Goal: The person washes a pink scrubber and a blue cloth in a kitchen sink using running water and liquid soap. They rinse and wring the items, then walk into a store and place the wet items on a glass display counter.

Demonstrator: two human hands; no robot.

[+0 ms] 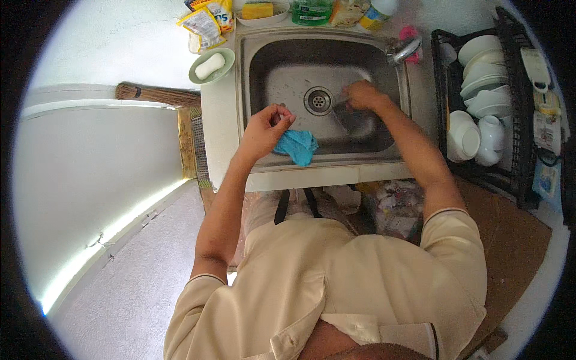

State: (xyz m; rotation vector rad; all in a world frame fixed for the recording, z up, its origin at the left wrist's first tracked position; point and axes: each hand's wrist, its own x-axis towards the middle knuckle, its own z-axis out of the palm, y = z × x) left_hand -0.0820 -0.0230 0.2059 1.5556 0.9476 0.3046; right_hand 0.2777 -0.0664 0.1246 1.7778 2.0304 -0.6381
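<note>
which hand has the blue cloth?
The left hand, pinching the blue cloth over the sink's front edge; the right hand is inside the basin beside the drain.

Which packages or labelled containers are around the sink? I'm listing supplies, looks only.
Yellow sachets: counter behind the sink's left corner, flat, yellow and white.
Green bottle: behind the sink, middle, clear green with a label.
Tan packet: right of that bottle, crumpled.
White bottle: near the tap, yellow and blue label.
No signs or screens.

Bright daylight; a glaring strip runs along the floor edge left of the sink (pixel 258 45); basin shadowed; fisheye bends edges, corners black; slightly soft.
</note>
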